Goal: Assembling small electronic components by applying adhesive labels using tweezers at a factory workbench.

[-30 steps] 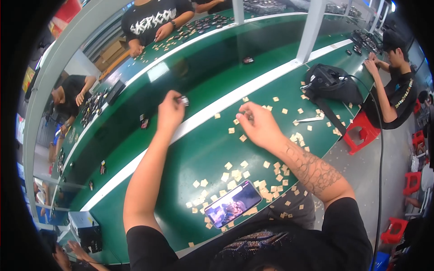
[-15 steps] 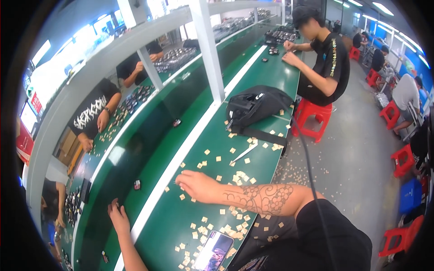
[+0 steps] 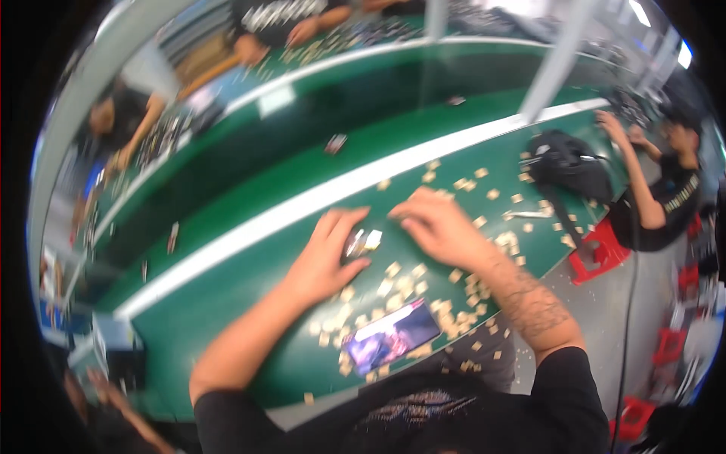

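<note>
My left hand [image 3: 329, 250] curls its thumb and fingers round a small dark part [image 3: 354, 244] above the green bench. A pale little square [image 3: 373, 240] shows at the part's right side; whether it is fixed on cannot be made out. Close by on the right is my right hand [image 3: 435, 219], its fingers bent and thumb drawn in, the tips apart from the part. Blur hides whether anything small is pinched there. Many tan square pieces [image 3: 393, 268] lie scattered around and below both hands. Nearer to me a phone [image 3: 393, 335] rests with its screen lit.
Beyond a white rail [image 3: 318, 195] runs a green conveyor belt [image 3: 280, 181] bearing small dark parts [image 3: 336, 144]. A black bag [image 3: 567, 163] and a slim pale tool [image 3: 529, 214] lie to the right. A co-worker [image 3: 673, 185] sits there on a red stool [image 3: 601, 253]; others work across the belt.
The view has swung round. My left hand has come from over the belt to the bench with the dark part, and my two hands are now close together.
</note>
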{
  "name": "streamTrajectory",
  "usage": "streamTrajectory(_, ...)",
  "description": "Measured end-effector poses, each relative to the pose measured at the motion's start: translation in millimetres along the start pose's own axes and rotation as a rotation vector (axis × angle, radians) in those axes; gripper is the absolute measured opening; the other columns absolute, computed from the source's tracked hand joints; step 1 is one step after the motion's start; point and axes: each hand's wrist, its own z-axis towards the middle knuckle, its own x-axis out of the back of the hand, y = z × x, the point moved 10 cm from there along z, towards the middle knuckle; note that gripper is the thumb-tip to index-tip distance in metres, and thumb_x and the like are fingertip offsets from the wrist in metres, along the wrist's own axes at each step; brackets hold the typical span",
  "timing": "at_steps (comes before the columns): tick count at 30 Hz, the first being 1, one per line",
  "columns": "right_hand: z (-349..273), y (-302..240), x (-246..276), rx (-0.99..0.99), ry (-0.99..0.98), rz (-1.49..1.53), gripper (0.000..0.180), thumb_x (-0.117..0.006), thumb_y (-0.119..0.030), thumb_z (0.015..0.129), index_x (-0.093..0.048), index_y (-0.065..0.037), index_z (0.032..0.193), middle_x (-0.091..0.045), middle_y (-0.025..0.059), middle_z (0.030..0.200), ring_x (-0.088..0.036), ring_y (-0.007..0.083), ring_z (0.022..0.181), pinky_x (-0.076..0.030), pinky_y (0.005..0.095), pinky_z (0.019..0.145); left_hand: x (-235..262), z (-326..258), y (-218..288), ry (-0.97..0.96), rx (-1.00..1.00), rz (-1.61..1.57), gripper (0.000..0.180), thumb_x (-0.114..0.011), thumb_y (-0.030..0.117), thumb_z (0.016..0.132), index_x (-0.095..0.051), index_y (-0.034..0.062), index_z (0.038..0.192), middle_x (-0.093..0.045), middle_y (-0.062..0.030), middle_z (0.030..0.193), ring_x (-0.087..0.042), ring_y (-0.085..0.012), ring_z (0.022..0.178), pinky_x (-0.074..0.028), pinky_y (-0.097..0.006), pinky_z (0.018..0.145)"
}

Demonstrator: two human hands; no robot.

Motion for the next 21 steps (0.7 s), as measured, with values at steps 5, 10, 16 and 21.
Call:
streamTrajectory(5,6,-33,-35,-0.105,-0.303,0.023,0.011,-0.07,-0.005,0.096,-0.071,-0.006,0.106,-0.066,0.0111,0.092,-0.069,0.0332,0.083,-0.057,0.0433,0.073,12,-25,-20,0.049,0.058,-0.001,0.078,-0.086,0.003,0.083,-0.052,0.0082,0.153,-0.065,-0.0139,0.122,-0.061,-0.0337,0.121,-0.049,-0.045,0.11)
streamTrajectory(10,19,-62,-59,0.098,-0.357,-0.379,0.01,-0.071,-0.008,0.091,-0.07,-0.005,0.1,-0.07,0.0131,0.095,-0.073,0.0383,0.087,-0.06,0.0482,0.077,11,-28,-20,0.085,0.036,0.013,0.073,-0.086,0.002,0.083,-0.056,0.0094,0.149,-0.065,-0.0131,0.116,-0.063,-0.0338,0.116,-0.05,-0.044,0.105)
streamTrajectory(16,27,-71,-59,0.042,-0.383,-0.423,0.009,-0.07,-0.003,0.087,-0.07,-0.004,0.096,-0.07,0.0146,0.094,-0.073,0.039,0.09,-0.06,0.0492,0.078,13,-29,-16,0.11,0.024,0.022,0.068,-0.085,0.0,0.082,-0.058,0.0102,0.143,-0.064,-0.0131,0.112,-0.065,-0.0335,0.113,-0.053,-0.044,0.1)
streamTrajectory(21,28,-60,-71,0.093,-0.367,-0.465,0.009,-0.07,-0.001,0.085,-0.07,-0.003,0.094,-0.069,0.0143,0.094,-0.073,0.0395,0.091,-0.059,0.0498,0.077,14,-27,-18,0.136,-0.006,0.026,0.066,-0.085,-0.002,0.081,-0.06,0.0083,0.141,-0.066,-0.0131,0.114,-0.068,-0.0327,0.11,-0.056,-0.042,0.099)
